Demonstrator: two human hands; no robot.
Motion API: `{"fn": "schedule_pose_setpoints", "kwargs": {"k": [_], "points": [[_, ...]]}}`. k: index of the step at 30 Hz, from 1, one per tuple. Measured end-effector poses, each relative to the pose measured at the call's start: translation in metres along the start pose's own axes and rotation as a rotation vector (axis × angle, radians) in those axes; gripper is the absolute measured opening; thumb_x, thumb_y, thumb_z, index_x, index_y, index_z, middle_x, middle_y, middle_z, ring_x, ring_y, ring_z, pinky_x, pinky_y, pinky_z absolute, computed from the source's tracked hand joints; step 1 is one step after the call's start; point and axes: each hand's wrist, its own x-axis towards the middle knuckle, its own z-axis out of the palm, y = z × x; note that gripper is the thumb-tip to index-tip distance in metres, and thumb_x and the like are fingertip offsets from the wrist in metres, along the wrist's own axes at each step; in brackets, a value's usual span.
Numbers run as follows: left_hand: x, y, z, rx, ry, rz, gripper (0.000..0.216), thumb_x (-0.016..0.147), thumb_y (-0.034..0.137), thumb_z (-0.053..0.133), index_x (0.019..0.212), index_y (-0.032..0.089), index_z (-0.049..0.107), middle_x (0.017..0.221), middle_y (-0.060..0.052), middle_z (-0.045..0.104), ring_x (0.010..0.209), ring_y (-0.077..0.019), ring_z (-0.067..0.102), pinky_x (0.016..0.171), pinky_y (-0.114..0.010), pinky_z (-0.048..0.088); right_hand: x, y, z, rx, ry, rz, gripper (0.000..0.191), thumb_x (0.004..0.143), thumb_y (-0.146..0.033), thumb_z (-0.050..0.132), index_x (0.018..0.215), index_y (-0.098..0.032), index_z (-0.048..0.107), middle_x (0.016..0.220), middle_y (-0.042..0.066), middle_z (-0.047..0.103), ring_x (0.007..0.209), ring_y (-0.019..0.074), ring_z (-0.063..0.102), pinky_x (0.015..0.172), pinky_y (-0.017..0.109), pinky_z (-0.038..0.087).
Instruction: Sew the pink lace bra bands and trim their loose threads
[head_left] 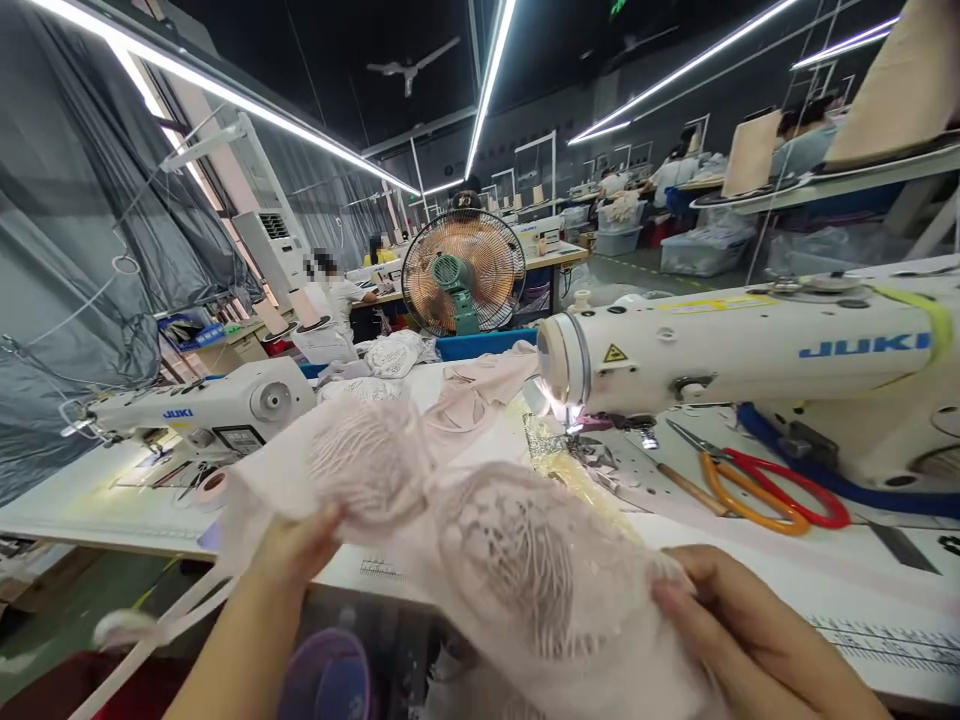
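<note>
A pale pink bra (416, 500) with lace-patterned cups is stretched between my two hands, above the front edge of the sewing table. My left hand (296, 550) pinches its left side below one cup, and a strap hangs down beside my forearm. With thumb and fingers closed, my right hand (739, 610) grips the right wing of the bra. Behind it stands a white sewing machine (720, 345), its needle area lit. Another pale pink garment (480, 390) lies on the table beyond the bra.
Scissors (757, 490) with orange and red handles and a wooden-handled tool (694, 488) lie beneath the machine arm. A second sewing machine (202, 410) stands to the left. A fan (461, 275) is across the table; a purple bin (326, 675) sits below. Other people work farther back.
</note>
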Motion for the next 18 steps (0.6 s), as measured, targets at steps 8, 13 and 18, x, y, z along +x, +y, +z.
{"fn": "schedule_pose_setpoints", "kwargs": {"k": [8,13,18], "points": [[0.077,-0.059,0.092,-0.064,-0.527,-0.672,0.049,0.090,0.058,0.045,0.078,0.013,0.058,0.063,-0.010,0.065,0.065,-0.0246,0.069,0.059,-0.037,0.057,0.053,0.064,0.018,-0.382,0.068,0.049,0.023,0.084,-0.045,0.036,0.073,-0.027,0.045,0.053,-0.001,0.059,0.050,0.0230,0.060,0.047,0.029,0.041],[0.067,-0.020,0.101,0.306,-0.578,-0.571,0.039,0.089,0.041,0.052,0.058,0.019,0.044,0.062,-0.005,0.057,0.081,-0.0268,0.064,0.076,-0.038,0.049,0.043,0.086,0.023,-0.430,0.007,0.029,0.041,0.092,-0.043,0.036,0.122,-0.021,0.051,0.067,0.001,0.070,0.058,0.0251,0.067,0.049,0.031,0.046],[0.085,0.011,0.158,0.541,-0.946,-0.093,0.021,0.094,0.024,0.040,0.086,0.018,0.059,0.099,-0.010,0.065,0.100,-0.0262,0.059,0.084,-0.037,0.044,0.031,0.088,0.020,-0.465,0.116,-0.283,0.030,0.099,-0.037,0.041,0.127,-0.029,0.049,0.086,-0.002,0.074,0.069,0.0176,0.071,0.056,0.024,0.052]]}}
